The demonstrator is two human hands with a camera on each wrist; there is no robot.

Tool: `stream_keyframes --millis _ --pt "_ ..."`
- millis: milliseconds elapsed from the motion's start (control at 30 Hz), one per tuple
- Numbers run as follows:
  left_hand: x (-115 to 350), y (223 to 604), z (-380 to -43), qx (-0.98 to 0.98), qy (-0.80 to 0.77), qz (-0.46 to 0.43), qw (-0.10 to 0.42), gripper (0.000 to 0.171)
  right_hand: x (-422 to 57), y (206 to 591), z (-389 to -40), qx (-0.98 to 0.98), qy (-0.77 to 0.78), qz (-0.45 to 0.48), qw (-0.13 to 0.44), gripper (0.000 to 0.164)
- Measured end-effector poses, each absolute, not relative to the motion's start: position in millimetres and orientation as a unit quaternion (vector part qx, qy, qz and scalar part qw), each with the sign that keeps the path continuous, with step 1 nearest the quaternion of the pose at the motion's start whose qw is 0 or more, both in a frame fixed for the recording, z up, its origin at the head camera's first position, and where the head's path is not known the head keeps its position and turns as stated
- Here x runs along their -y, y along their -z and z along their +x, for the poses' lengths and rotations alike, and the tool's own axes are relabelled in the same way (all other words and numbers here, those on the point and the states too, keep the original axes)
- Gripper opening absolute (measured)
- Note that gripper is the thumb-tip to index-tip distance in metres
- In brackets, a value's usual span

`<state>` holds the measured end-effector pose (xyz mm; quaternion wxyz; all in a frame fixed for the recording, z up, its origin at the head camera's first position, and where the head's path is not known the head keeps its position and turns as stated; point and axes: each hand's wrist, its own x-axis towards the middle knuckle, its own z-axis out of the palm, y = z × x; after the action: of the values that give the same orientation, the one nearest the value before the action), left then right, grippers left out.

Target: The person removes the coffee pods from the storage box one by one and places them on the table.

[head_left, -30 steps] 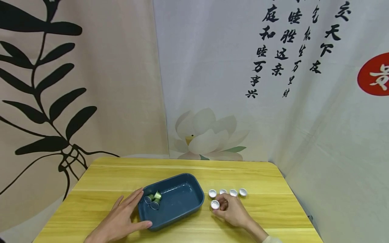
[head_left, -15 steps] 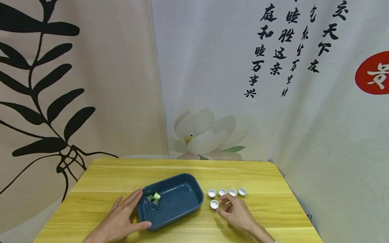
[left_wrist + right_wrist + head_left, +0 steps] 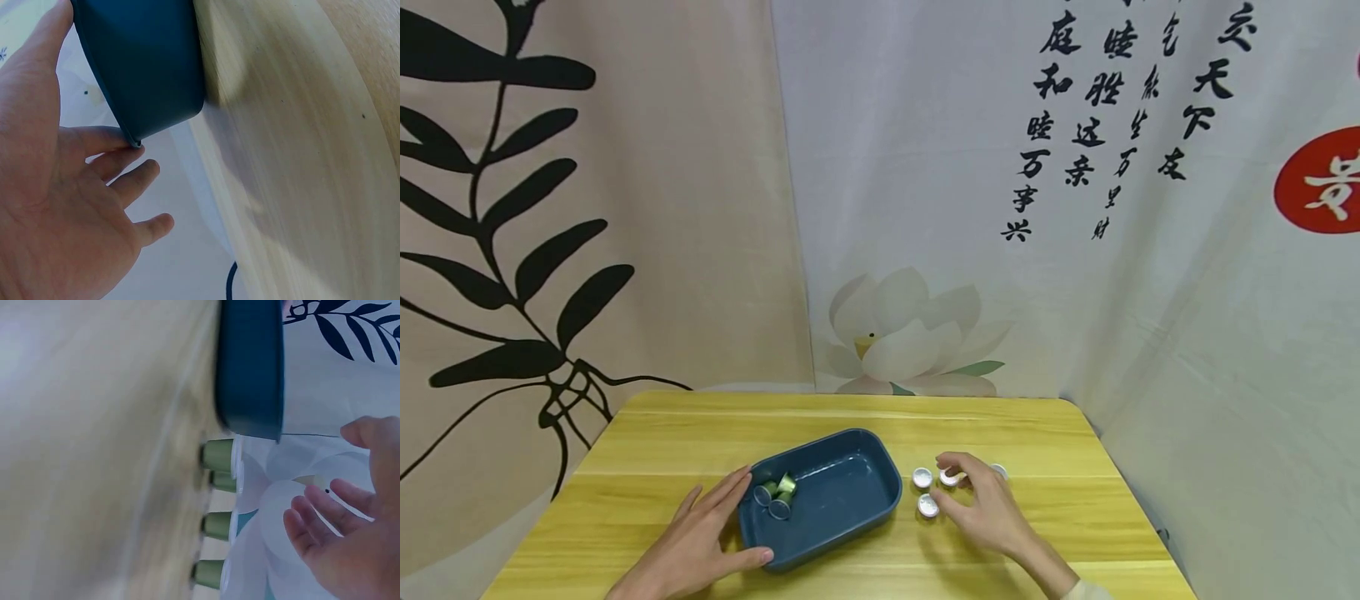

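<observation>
A blue rectangular dish [image 3: 850, 533] stands on the table, with a few green coffee capsules [image 3: 781, 505] lying tipped in its left end. My left hand [image 3: 692, 537] spans the dish's left corner, its straight fingers at the left rim and its thumb at the near rim. To the right of the dish, several capsules stand lid up in a row; one [image 3: 922, 477] is at the row's left end, and another capsule [image 3: 928, 506] stands in front of it. My right hand [image 3: 988, 508] hovers over them holding nothing, fingers apart, hiding part of the row.
The wooden table [image 3: 1075, 533] has its far edge close to a fabric backdrop [image 3: 910, 183] printed with leaves, a lotus and writing. In the right wrist view, upright green capsules [image 3: 217, 525] line up beside the end of the dish.
My right hand has let go of the front capsule, which stays standing, and has risen over the row with its fingers spread. My left hand has stayed at the dish.
</observation>
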<state>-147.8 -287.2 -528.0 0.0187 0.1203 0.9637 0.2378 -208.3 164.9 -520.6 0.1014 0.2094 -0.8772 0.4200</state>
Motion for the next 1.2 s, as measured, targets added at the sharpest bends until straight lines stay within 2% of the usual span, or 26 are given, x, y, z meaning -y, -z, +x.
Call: stream_keyframes --millis 433,833,1200 --pt "288 528 -149 -0.964 -0.237 0.122 0.014 0.126 -140 499 -224 0.881 -0.374 0.284 0.058 0.053" --pt "288 527 -148 -0.966 -0.229 0.12 0.013 0.127 -110 485 -233 0.882 -0.345 0.319 -0.02 0.067" --pt "286 528 -148 -0.967 -0.224 0.118 0.015 0.128 -73 475 -247 0.886 -0.28 0.366 -0.054 0.066"
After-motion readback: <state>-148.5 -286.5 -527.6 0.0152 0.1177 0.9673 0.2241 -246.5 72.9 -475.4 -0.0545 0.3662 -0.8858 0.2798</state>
